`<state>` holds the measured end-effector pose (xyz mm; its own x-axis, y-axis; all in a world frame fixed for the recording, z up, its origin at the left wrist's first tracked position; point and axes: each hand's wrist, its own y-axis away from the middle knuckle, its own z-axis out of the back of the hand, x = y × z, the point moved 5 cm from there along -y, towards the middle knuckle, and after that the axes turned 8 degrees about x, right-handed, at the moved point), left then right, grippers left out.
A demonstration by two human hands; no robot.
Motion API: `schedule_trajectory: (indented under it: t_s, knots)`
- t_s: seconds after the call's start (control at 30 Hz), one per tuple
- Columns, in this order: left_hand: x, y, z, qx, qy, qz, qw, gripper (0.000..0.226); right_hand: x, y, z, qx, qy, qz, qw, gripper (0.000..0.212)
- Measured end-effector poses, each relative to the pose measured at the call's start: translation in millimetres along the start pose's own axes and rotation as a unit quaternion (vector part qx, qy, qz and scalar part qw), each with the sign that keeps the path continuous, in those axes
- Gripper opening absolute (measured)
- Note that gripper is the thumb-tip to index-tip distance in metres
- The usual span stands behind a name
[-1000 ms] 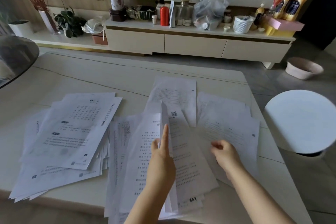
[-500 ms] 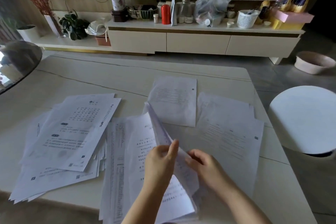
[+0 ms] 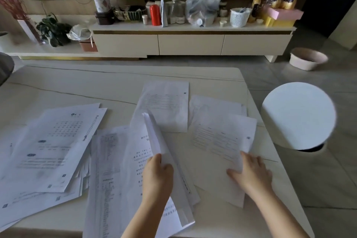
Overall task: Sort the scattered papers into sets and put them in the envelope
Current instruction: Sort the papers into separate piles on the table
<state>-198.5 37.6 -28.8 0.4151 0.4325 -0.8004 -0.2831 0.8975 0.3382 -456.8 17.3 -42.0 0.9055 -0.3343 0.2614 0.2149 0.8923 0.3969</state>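
Left hand grips a lifted sheaf of white printed sheets; right hand pinches 1 printed page. Lay it squarely on the right pile

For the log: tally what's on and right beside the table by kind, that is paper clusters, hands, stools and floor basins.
Paper clusters: 4 (left heap, middle heap, far sheet, right cluster)
Hands: 2 (left hand, right hand)
Stools: 1 (round stool)
Floor basins: 1 (basin)
Total: 8
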Motion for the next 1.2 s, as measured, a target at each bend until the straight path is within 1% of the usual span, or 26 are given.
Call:
schedule_trajectory:
  t_s: [0.07, 0.13, 0.23, 0.27, 0.3, 0.33, 0.37, 0.4, 0.43, 0.47, 0.5, 0.57, 0.63, 0.73, 0.77, 0.83, 0.87, 0.93, 0.97, 1.0, 1.03, 1.1, 1.2]
  knots:
    - [-4, 1, -11, 0.008, -0.020, -0.012, 1.000, 0.005, 3, -3, -4, 0.020, -0.017, 0.026, 0.999, 0.076]
    - [-6, 2, -22, 0.022, -0.043, -0.024, 0.999, 0.006, 6, -4, -2, 0.015, -0.012, 0.045, 0.999, 0.077]
    - [-9, 5, -35, 0.038, -0.061, -0.036, 0.997, 0.008, 8, -5, -2, 0.003, 0.023, 0.068, 0.997, 0.071]
    - [-10, 6, -37, 0.041, -0.061, -0.034, 0.997, 0.009, 8, -5, -2, -0.015, 0.021, 0.086, 0.996, 0.069]
    - [-9, 5, -39, 0.042, -0.060, -0.032, 0.997, 0.009, 9, -5, -2, -0.050, -0.005, 0.117, 0.992, 0.066]
    - [-8, 4, -39, 0.042, -0.053, -0.027, 0.997, 0.008, 10, -4, 1, -0.092, -0.058, 0.151, 0.983, 0.061]
    - [-7, 2, -40, 0.039, -0.042, -0.023, 0.998, 0.007, 10, -2, 6, -0.121, -0.140, 0.168, 0.968, 0.053]
    - [-5, 1, -40, 0.039, -0.032, -0.019, 0.999, 0.007, 11, 0, 12, -0.127, -0.233, 0.161, 0.951, 0.045]
    - [-5, 0, -39, 0.038, -0.027, -0.018, 0.999, 0.008, 13, 0, 17, -0.114, -0.314, 0.147, 0.931, 0.037]
    - [-5, 0, -39, 0.038, -0.022, -0.019, 0.999, 0.008, 17, -1, 20, -0.095, -0.370, 0.129, 0.915, 0.032]
    - [-7, 0, -37, 0.036, -0.015, -0.024, 0.999, 0.008, 20, -5, 22, -0.088, -0.397, 0.115, 0.906, 0.029]
    - [-10, 0, -35, 0.036, 0.009, -0.030, 0.999, 0.009, 30, -12, 24, -0.079, -0.384, 0.119, 0.912, 0.027]
    - [-11, 0, -32, 0.038, 0.034, -0.035, 0.998, 0.011, 38, -20, 22, -0.042, -0.377, 0.122, 0.917, 0.025]
    - [-9, -1, -30, 0.037, 0.058, -0.031, 0.997, 0.013, 40, -32, 23, 0.010, -0.394, 0.078, 0.916, 0.037]
    - [-8, -1, -30, 0.039, 0.065, -0.031, 0.997, 0.014, 39, -37, 25, 0.018, -0.403, 0.060, 0.913, 0.037]
    - [-7, 0, -30, 0.045, 0.076, -0.028, 0.996, 0.015, 37, -45, 28, 0.030, -0.422, 0.028, 0.906, 0.019]
    - [-6, 0, -30, 0.047, 0.079, -0.025, 0.995, 0.015, 37, -48, 29, 0.033, -0.418, 0.016, 0.908, 0.011]
    - [-5, 0, -29, 0.047, 0.087, -0.020, 0.995, 0.015, 37, -53, 30, 0.050, -0.392, 0.000, 0.918, 0.005]
    - [-5, 0, -29, 0.050, 0.091, -0.020, 0.994, 0.015, 37, -54, 31, 0.058, -0.390, -0.005, 0.919, 0.009]
    - [-5, 1, -29, 0.054, 0.094, -0.018, 0.994, 0.015, 38, -55, 34, 0.065, -0.399, -0.010, 0.914, 0.018]
    - [-5, 1, -30, 0.058, 0.094, -0.019, 0.994, 0.015, 37, -56, 35, 0.072, -0.420, -0.017, 0.905, 0.025]
    - [-5, 0, -30, 0.062, 0.097, -0.019, 0.993, 0.016, 36, -55, 39, 0.082, -0.457, -0.020, 0.886, 0.029]
    - [-4, -1, -31, 0.060, 0.098, -0.013, 0.993, 0.015, 35, -53, 42, 0.064, -0.476, -0.015, 0.877, 0.034]
